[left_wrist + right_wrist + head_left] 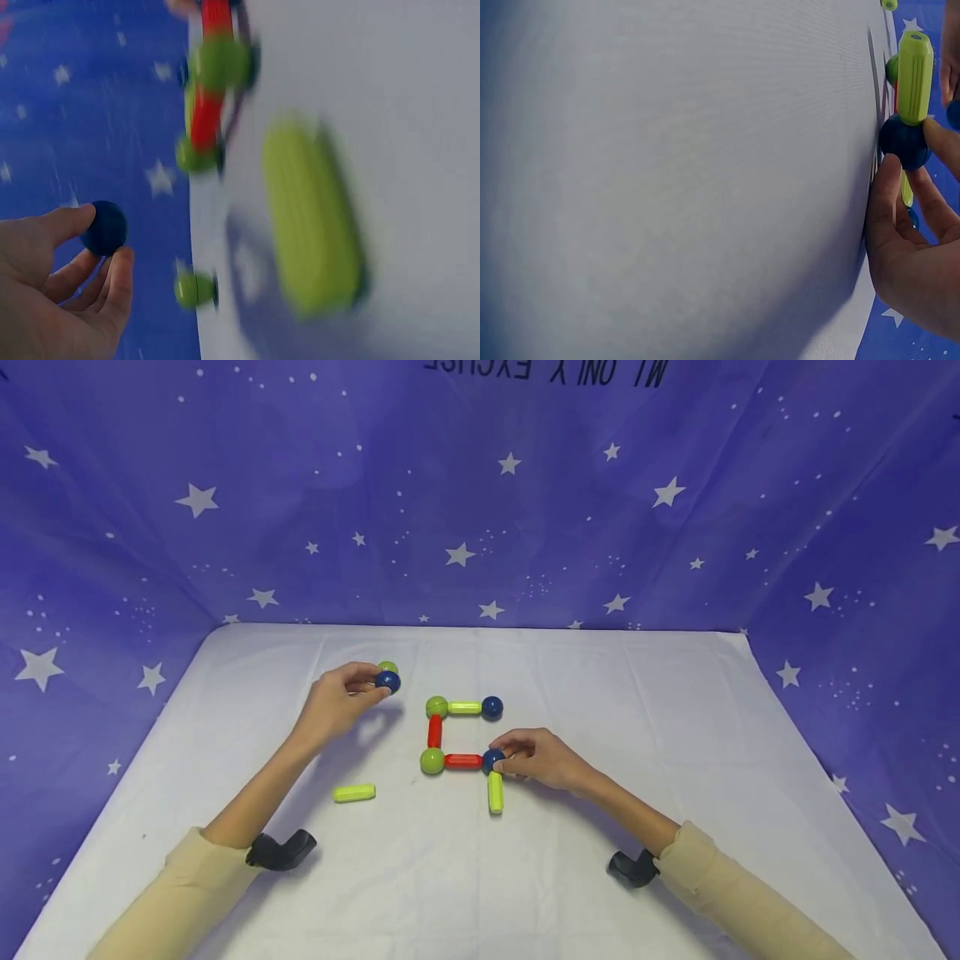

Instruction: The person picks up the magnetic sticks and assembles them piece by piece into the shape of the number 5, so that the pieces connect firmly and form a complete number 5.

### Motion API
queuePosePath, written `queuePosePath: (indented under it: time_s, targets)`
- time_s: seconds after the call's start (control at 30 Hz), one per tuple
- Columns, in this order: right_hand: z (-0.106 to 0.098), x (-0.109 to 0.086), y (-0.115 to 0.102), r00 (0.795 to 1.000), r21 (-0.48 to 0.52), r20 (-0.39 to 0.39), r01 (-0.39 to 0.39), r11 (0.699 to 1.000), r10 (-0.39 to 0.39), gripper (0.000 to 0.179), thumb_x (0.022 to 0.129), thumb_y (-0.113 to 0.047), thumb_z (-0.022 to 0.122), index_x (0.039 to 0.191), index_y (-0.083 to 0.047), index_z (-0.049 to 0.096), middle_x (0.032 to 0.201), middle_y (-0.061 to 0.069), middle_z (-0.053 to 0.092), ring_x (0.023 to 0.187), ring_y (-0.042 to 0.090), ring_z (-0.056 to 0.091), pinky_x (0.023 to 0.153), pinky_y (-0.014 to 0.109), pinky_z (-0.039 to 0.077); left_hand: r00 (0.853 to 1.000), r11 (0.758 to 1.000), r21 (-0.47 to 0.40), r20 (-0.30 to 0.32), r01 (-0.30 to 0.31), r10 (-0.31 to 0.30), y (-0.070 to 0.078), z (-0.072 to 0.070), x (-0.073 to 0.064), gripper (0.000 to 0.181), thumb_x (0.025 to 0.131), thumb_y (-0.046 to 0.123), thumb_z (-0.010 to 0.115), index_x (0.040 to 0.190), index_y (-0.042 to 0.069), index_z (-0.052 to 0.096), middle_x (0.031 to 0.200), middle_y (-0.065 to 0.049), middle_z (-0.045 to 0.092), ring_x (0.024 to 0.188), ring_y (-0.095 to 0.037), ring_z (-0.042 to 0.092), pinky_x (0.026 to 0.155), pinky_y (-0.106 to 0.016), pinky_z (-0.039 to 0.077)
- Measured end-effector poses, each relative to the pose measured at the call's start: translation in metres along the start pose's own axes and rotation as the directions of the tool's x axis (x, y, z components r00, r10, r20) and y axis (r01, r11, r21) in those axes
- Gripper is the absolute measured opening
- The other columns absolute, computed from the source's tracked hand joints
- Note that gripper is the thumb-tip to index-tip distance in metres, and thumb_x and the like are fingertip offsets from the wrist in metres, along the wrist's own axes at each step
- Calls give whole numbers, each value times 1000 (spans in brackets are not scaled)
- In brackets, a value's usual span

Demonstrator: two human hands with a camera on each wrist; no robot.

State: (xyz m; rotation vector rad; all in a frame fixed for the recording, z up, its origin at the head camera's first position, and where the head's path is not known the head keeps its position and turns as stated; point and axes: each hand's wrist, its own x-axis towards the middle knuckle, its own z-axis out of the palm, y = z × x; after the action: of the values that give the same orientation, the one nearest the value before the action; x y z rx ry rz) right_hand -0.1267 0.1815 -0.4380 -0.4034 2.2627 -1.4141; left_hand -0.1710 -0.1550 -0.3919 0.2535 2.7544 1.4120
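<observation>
My left hand [339, 697] pinches a dark blue ball [105, 228] between thumb and fingertips, above the table. Behind it stands a loose green ball [195, 289]. With thumb and fingers my right hand [543, 758] grips another blue ball [904, 142], the near right corner of a joined shape. From that ball a yellow-green rod [496, 793] points toward me, its near end free. A red rod [463, 762] links it to a green ball [432, 761]. A second red rod [435, 732] runs back to the far green ball [437, 707], then a yellow-green rod [465, 707] reaches a blue ball [492, 707].
One loose yellow-green rod [354, 793] lies on the white-covered table [600, 693], left of the joined shape. Black wrist mounts [281, 850] sit at both sleeves. A purple star-patterned cloth [465, 510] rises behind and at the sides.
</observation>
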Motion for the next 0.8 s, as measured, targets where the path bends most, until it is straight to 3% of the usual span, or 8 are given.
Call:
queuePosePath:
  time_s: [0.2,0.33,0.43,0.63,0.73,0.8]
  targets:
    - [-1,-1,0,1000,6,-3,-11,1000,11,33,90,-15,74,120,-2,69,97,7,63,77,16,60,69,31,55,985,996,-87,174,1,15,26,37,-43,34,88,15,78,117,2,67,94,-5,71,88,-20,67,77,-36,53]
    - [0,-1,0,1000,-2,-8,-21,1000,21,32,90,-16,75,120,-5,69,96,6,64,77,17,60,69,31,55,960,987,-157,272,-25,68,34,65,-65,29,85,11,79,110,1,67,89,-1,69,81,-14,65,73,-29,53]
    - [0,-1,-1,1000,-11,-12,-24,1000,24,31,90,-16,74,119,-6,70,96,5,64,77,17,60,68,30,54,934,978,-199,337,-56,122,37,82,-79,28,84,10,80,107,0,66,88,0,68,79,-12,65,71,-26,54]
    - [2,0,-3,1000,-1,-8,-24,1000,24,32,91,-15,74,120,-5,69,96,6,64,77,17,61,70,32,55,892,973,-220,423,-69,159,38,105,-96,25,84,10,80,103,3,66,84,4,66,76,-9,64,70,-23,53]
    - [2,0,-3,1000,3,-8,-25,1000,25,32,91,-15,74,120,-5,69,96,6,64,78,17,61,69,31,55,880,975,-214,447,-66,158,36,114,-99,25,85,12,80,104,4,66,83,6,66,75,-8,63,69,-23,53]
    - [2,0,-3,1000,7,-8,-21,1000,21,32,91,-15,74,120,-5,69,96,6,64,77,17,61,69,30,54,881,974,-216,444,-71,162,34,119,-100,24,85,13,80,103,5,66,82,7,66,74,-8,64,69,-24,53]
